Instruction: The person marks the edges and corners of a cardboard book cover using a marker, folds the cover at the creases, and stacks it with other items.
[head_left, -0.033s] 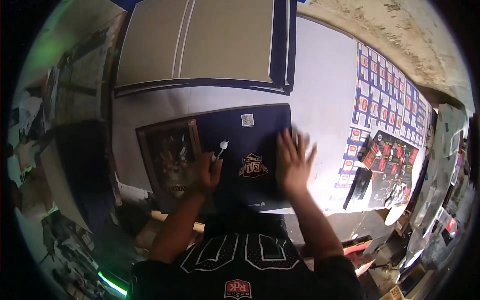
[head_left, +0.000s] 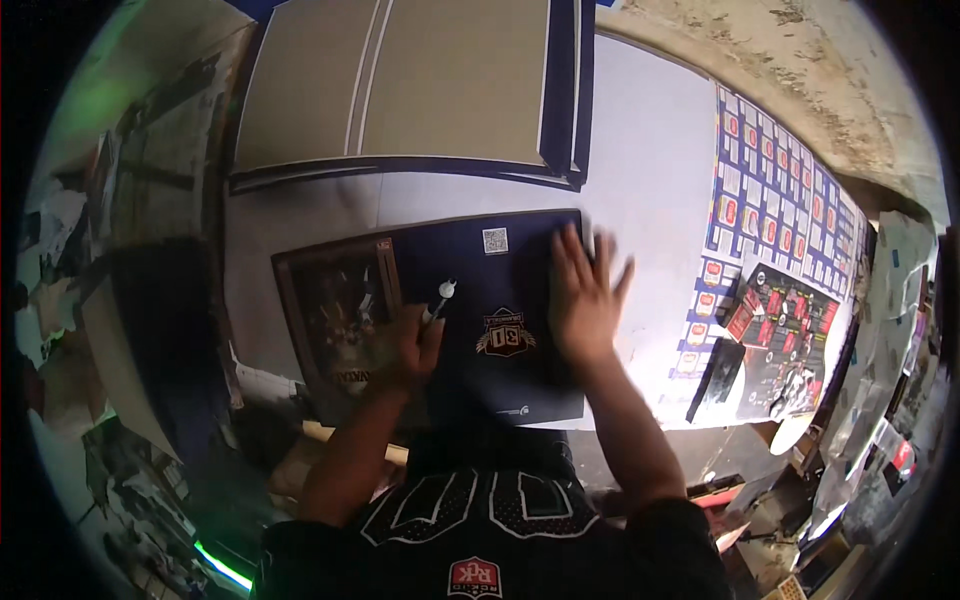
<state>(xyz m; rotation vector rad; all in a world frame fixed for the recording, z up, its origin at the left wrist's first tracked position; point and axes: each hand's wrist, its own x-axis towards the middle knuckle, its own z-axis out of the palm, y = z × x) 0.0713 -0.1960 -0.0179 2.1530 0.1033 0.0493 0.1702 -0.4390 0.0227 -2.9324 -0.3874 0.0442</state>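
Note:
A dark blue printed cover sheet (head_left: 460,370) lies flat on the table in front of me, with a brown picture panel on its left part and a small square code near its far edge. My left hand (head_left: 412,342) is closed on a slim tool with a white head (head_left: 445,291) and a dark tip, its exact kind unclear. That hand rests on the sheet beside the picture panel. On the sheet's right edge my right hand (head_left: 588,305) lies with fingers spread and slightly blurred, holding nothing.
Beyond the sheet lies a large blue-bordered board with grey-beige panels (head_left: 455,85). To the right are a printed label sheet (head_left: 765,185), a black-and-red printed sheet (head_left: 790,345) and a black oblong object (head_left: 716,378). The white table surface (head_left: 650,150) shows between them.
My right hand has slid a little way up the sheet's right edge, away from me. My left hand and the tool in it look nearly unchanged.

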